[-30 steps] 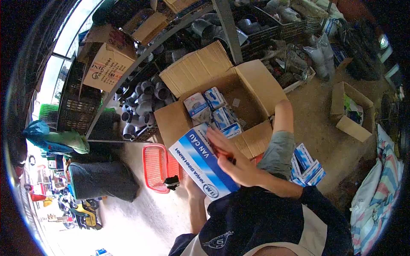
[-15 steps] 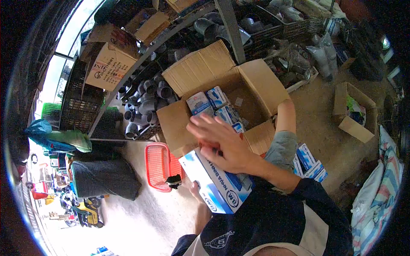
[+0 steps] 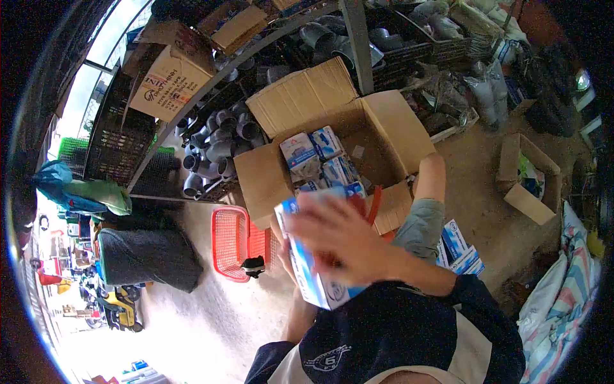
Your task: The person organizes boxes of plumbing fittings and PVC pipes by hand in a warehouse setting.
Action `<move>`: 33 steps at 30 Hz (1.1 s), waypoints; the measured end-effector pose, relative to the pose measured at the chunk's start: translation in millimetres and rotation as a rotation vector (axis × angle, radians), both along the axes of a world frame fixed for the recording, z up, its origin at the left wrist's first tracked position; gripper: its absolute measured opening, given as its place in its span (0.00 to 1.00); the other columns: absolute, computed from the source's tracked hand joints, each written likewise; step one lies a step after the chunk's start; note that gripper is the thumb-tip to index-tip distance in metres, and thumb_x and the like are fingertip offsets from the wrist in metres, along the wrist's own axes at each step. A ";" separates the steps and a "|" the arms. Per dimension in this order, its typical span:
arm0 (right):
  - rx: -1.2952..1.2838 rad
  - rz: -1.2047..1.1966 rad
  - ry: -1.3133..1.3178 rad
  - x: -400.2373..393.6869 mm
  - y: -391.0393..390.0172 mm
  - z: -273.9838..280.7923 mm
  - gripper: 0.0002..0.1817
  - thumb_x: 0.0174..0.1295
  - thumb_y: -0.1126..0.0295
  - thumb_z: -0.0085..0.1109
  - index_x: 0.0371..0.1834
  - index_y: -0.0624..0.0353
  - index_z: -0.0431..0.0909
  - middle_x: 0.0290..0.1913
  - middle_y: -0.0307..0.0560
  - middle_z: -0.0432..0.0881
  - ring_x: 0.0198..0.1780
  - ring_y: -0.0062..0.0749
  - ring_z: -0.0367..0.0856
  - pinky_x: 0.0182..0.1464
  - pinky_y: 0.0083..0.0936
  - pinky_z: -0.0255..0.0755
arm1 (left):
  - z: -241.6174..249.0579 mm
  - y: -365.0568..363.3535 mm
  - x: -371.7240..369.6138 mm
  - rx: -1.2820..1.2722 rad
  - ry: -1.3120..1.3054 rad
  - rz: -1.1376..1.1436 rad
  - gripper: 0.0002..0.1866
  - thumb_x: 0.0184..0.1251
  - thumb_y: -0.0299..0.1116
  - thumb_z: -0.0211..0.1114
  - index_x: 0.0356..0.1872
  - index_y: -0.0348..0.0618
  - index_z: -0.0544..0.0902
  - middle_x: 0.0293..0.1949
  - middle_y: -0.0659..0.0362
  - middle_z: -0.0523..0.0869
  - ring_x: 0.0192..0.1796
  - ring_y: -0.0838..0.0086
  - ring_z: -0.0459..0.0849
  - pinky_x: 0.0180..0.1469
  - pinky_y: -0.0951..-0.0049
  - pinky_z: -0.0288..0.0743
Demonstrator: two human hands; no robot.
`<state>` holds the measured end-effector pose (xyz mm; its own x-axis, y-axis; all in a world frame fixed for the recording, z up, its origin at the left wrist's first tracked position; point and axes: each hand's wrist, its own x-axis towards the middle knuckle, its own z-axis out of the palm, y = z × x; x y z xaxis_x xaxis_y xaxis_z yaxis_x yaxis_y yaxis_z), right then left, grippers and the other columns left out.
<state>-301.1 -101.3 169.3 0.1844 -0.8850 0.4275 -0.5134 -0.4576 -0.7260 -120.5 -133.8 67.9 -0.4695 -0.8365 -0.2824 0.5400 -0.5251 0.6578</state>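
A blue-and-white printed carton (image 3: 306, 269) is tilted in front of my chest. My left hand (image 3: 282, 253) grips it along its left side. Across its upper face lies my right hand (image 3: 339, 240), blurred, fingers stretched out toward the left and palm facing the carton. Just beyond stands a large open cardboard box (image 3: 268, 182) with its flaps folded out. Several smaller blue-and-white boxes (image 3: 299, 153) are stacked in its left half. A red strip (image 3: 375, 203) shows beside my right hand, near the box's front flap.
A red plastic basket (image 3: 230, 246) with a black item on its edge stands left on the floor. Grey pipe fittings (image 3: 220, 147) fill the rack behind. More blue-and-white boxes (image 3: 457, 246) lie right of my knee. A small open carton (image 3: 529, 203) and striped sacks (image 3: 556, 288) are further right.
The carton has turned more upright and shifted slightly up. My right hand has come down across its face, and my left hand has moved up along its side.
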 end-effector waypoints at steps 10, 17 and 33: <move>-0.087 0.088 0.221 -0.7 -11.0 3.0 0.33 0.65 0.49 0.54 0.74 0.43 0.66 0.78 0.37 0.60 0.81 0.41 0.50 0.77 0.54 0.41 | 3.3 -12.8 -13.4 -0.025 0.015 0.077 0.41 0.71 0.65 0.49 0.73 0.43 0.63 0.64 0.49 0.76 0.61 0.57 0.79 0.62 0.54 0.77; 0.026 0.091 0.106 18.3 35.6 -3.8 0.35 0.66 0.53 0.54 0.77 0.45 0.62 0.79 0.38 0.59 0.79 0.41 0.53 0.77 0.53 0.41 | 13.7 -26.6 0.4 -0.075 0.017 0.236 0.40 0.71 0.64 0.49 0.73 0.43 0.63 0.65 0.49 0.75 0.61 0.58 0.79 0.62 0.55 0.77; 0.072 -0.089 0.082 2.0 33.7 -18.0 0.34 0.69 0.55 0.52 0.78 0.49 0.59 0.80 0.47 0.53 0.81 0.52 0.46 0.77 0.61 0.37 | 19.0 -21.7 9.1 -0.137 0.081 0.235 0.38 0.72 0.62 0.49 0.73 0.44 0.63 0.66 0.49 0.74 0.62 0.58 0.78 0.62 0.56 0.76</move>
